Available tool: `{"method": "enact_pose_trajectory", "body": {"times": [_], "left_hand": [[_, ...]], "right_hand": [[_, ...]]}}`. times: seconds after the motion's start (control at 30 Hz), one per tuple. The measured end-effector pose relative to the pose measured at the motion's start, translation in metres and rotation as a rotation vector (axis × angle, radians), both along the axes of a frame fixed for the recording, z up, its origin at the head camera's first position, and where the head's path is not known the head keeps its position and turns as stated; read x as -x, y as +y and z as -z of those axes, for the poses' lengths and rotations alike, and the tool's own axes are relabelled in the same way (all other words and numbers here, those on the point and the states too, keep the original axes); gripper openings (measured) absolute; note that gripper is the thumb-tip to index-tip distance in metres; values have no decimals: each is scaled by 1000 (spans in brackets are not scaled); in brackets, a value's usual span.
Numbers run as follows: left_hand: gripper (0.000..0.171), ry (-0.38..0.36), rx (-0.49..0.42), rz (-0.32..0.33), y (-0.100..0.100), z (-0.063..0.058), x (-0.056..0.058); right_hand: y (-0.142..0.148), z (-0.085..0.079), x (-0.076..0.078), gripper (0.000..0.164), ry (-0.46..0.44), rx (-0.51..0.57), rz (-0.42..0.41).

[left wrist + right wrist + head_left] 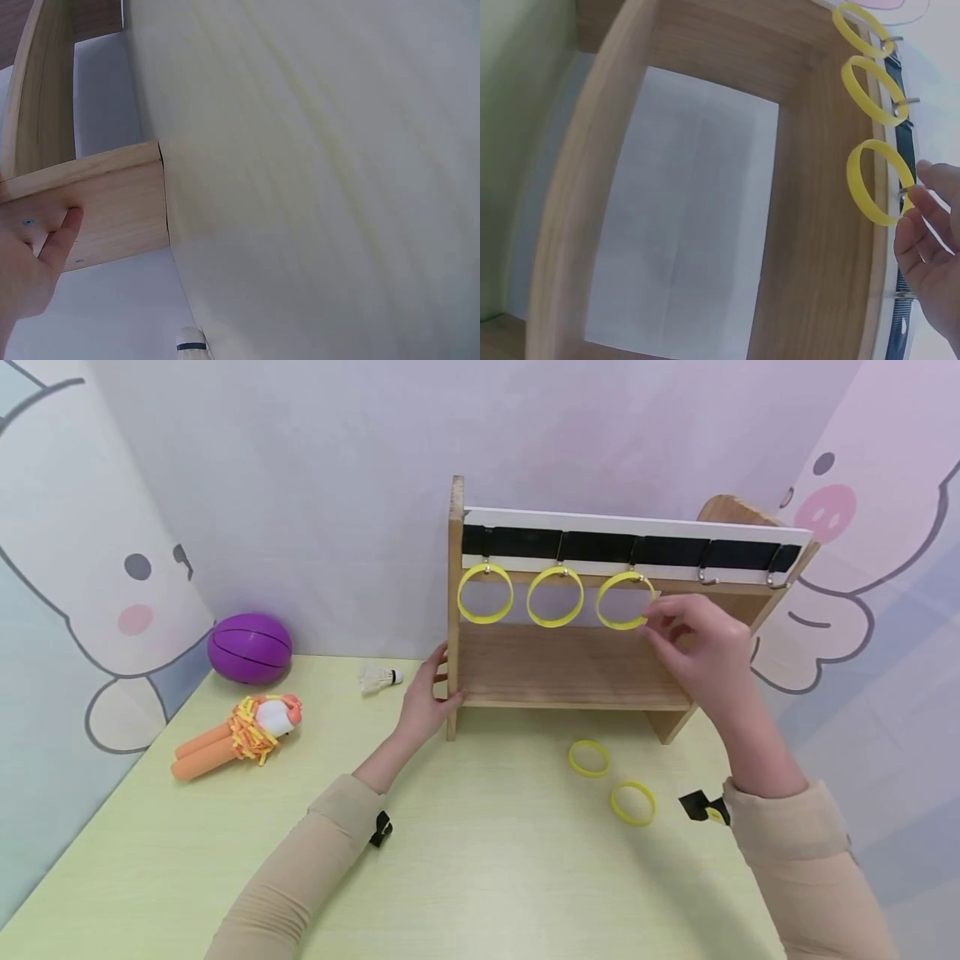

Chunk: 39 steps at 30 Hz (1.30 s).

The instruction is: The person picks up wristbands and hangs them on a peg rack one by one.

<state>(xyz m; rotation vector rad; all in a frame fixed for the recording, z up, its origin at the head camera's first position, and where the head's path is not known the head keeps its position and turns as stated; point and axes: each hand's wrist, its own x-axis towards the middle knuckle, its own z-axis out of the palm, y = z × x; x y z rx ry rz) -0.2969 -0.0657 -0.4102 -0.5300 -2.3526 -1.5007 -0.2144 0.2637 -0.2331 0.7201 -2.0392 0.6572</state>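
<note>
Three yellow rings hang from hooks on a wooden rack: a left ring, a middle ring and a third ring. At the right edge of the third one, my right hand pinches it with thumb and fingertips. The right wrist view has this ring looped over its hook beside the fingers. My left hand rests against the rack's left side panel, its thumb at the front edge. In the left wrist view, a finger lies along the wood.
Two more yellow rings, one behind the other, lie on the table before the rack. Two bare hooks are at the right. Leftward are a shuttlecock, a purple ball and an orange foam toy.
</note>
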Motion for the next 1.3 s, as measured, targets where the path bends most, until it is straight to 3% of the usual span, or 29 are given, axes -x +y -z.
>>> {"method": "enact_pose_trajectory", "body": {"times": [0.23,0.53,0.83,1.03,1.3], "left_hand": [[84,9,-4,4,0,0,0],[84,8,-3,12,0,-1,0],[84,11,-3,9,-1,-1,0],[84,6,-8,5,0,-1,0],[84,10,1,4,0,0,1]], "right_hand": [[6,22,0,30,-44,-17,-101],[12,60,-4,36,-146,-75,-124],[22,111,6,34,-204,-135,-181],[33,140,11,29,-296,-220,-197],[44,168,18,28,-393,-278,-248]]}}
